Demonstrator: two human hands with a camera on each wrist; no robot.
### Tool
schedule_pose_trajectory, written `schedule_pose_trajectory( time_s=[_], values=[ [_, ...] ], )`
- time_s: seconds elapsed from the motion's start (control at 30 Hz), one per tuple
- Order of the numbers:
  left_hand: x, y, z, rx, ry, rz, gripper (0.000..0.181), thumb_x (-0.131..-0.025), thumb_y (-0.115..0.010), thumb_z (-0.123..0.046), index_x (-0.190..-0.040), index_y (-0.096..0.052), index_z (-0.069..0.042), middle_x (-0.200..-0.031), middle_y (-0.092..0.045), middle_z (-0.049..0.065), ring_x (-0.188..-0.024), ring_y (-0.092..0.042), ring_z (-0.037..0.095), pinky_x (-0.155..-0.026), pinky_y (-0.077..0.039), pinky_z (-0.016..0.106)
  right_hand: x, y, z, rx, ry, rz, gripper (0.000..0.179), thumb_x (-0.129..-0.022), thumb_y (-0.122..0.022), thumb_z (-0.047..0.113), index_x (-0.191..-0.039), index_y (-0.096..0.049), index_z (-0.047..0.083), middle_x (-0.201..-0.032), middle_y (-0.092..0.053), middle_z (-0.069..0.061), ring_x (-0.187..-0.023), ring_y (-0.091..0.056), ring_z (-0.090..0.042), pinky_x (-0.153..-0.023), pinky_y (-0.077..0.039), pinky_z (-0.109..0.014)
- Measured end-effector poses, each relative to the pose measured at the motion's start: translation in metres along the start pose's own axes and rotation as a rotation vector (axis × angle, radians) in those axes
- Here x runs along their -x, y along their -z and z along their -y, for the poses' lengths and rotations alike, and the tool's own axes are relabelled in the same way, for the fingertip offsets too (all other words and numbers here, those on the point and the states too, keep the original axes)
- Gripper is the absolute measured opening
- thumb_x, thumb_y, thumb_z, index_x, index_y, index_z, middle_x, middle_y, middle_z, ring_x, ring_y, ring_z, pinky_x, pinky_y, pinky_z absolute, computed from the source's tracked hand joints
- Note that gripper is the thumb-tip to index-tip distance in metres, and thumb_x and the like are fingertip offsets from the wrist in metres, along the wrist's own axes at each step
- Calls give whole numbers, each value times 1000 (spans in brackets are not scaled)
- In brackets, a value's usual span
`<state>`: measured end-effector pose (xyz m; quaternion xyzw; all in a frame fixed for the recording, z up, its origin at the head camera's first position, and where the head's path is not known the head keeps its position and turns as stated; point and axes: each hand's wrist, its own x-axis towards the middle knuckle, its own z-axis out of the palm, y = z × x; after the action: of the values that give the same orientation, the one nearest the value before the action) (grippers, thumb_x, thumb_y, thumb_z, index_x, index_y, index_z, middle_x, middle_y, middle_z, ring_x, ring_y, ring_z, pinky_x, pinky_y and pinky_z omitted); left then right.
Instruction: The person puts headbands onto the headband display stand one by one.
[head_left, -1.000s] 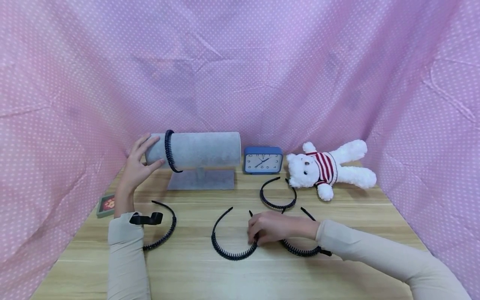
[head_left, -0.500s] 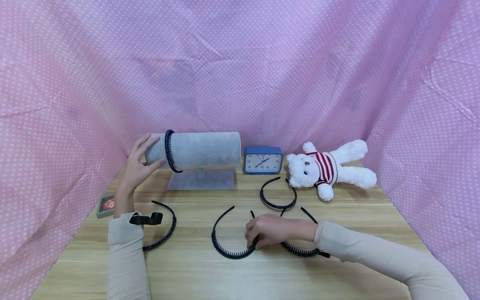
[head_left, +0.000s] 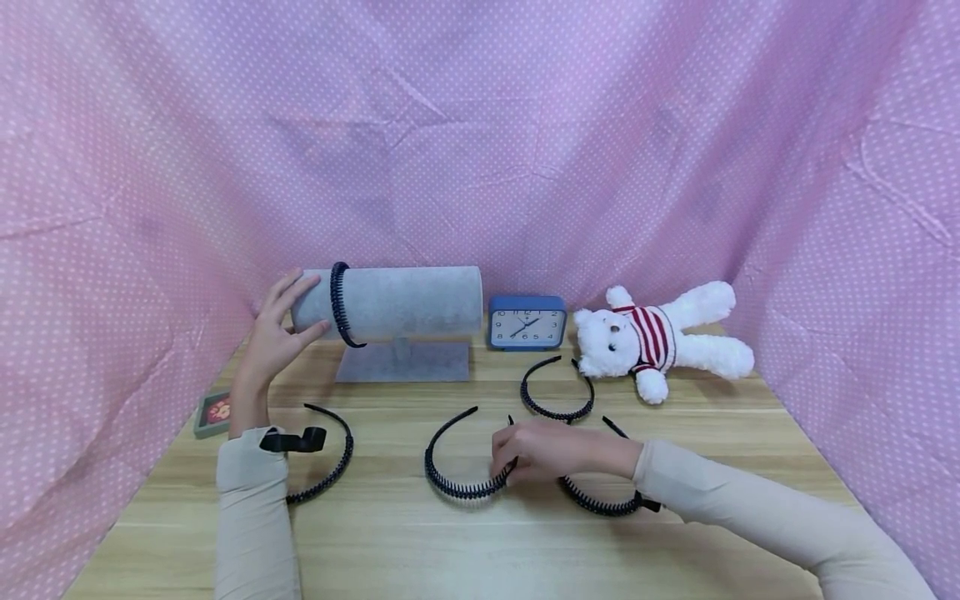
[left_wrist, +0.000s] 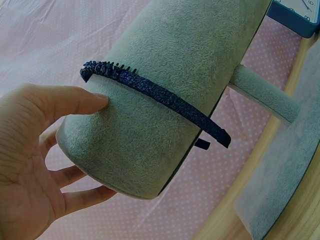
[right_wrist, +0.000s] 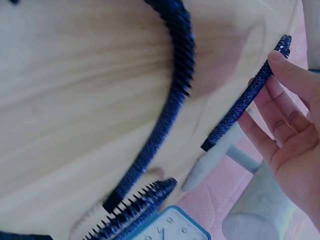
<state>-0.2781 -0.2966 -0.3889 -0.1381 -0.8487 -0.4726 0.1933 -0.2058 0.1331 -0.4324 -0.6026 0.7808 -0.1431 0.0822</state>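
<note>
My left hand [head_left: 270, 346] grips the left end of the grey velvet roll [head_left: 412, 300] of a bar display stand. Its thumb and fingers lie around that end in the left wrist view. Close to the fingertips, a black toothed headband [left_wrist: 175, 103] sits around the roll. My right hand [head_left: 536, 450] pinches another black toothed headband [head_left: 465, 490] by its right side, with the thumb [right_wrist: 280, 62] on the band. This headband looks tilted and a little raised over the wooden table [head_left: 420, 558]. Part of it is hidden behind the fingers in the head view.
Beneath the right forearm lies a headband [head_left: 600, 506], partly covered. Others lie farther back [head_left: 558, 414] and beside the left forearm [head_left: 330, 479]. A blue clock [head_left: 527, 323] stands right of the roll, then a white plush bear [head_left: 652, 337]. A small green frame [head_left: 212, 414] lies left.
The headband in my right hand has risen slightly and shifted away from the table's near edge, its toothed arc turning up. My left hand stays on the roll.
</note>
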Motion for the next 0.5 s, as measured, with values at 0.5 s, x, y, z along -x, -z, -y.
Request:
schedule_pose_trajectory(
  time_s=[0.5],
  values=[
    [1,1,-1,-11,-7,1,71,-89,-74,2,-153,-45,-9,-169,-18,13,-150,-21,47,-97,-44,78,3,28,-11,-146,-15,-128,19,-91,-76,8,-109,-78,9,-102,-74,-2,-96,-67,-7,-85,-58,-19]
  ],
)
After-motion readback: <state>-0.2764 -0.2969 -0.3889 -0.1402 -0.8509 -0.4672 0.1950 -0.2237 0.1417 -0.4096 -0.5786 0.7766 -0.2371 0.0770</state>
